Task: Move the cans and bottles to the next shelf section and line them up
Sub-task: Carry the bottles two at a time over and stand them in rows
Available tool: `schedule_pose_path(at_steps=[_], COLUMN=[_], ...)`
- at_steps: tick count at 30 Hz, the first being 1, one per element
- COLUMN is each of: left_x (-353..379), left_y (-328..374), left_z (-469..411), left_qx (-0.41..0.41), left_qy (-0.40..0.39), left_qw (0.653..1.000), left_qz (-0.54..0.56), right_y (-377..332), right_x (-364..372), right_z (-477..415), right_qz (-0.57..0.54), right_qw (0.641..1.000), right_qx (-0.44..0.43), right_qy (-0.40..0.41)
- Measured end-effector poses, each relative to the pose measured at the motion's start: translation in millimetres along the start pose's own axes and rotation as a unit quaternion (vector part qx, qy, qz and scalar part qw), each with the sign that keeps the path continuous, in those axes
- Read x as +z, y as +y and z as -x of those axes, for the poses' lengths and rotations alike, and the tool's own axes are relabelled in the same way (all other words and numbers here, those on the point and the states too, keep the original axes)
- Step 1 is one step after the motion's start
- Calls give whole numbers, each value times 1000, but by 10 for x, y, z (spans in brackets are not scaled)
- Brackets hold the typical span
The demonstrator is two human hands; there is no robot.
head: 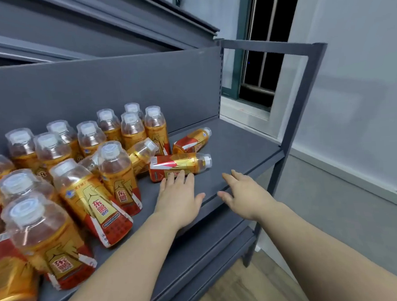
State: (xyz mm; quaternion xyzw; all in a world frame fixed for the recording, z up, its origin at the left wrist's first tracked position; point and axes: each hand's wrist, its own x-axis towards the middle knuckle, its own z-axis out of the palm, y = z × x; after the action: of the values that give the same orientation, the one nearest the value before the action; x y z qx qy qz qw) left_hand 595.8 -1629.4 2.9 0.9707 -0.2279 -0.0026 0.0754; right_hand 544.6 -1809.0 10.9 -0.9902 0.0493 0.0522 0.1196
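The left hand (179, 192), fingers straight and spread, touches the near side of a fallen bottle (180, 166) and grips nothing; likely it is about to roll or gather it. The right hand (243, 194) hovers flat and relaxed over the front edge of the shelf (238, 148), empty, probably ready to catch. A 2nd bottle (191, 141) lies behind, and a 3rd (140, 154) leans on the upright bottles (115, 168) crowding the left. Those run out of frame, so I cannot count them; no cans show.

Even indoor light, soft glare on bottle caps (111, 148), wide-angle bending and blur toward the edges.
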Motion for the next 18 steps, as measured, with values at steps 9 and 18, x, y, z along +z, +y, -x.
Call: schedule_pose_path(at_steps=[9, 18], left_x=[-56, 35], left_y=[366, 522], left_z=[-595, -946], left_qx=[-71, -119], left_qy=[28, 20], left_qw=[996, 989], left_qz=[-42, -89], right_y=[639, 994], right_x=[-340, -427], right_z=[-716, -1177], right_qz=[-23, -36], right_qw=[998, 994], right_qx=[-54, -95], right_qy=[-6, -31])
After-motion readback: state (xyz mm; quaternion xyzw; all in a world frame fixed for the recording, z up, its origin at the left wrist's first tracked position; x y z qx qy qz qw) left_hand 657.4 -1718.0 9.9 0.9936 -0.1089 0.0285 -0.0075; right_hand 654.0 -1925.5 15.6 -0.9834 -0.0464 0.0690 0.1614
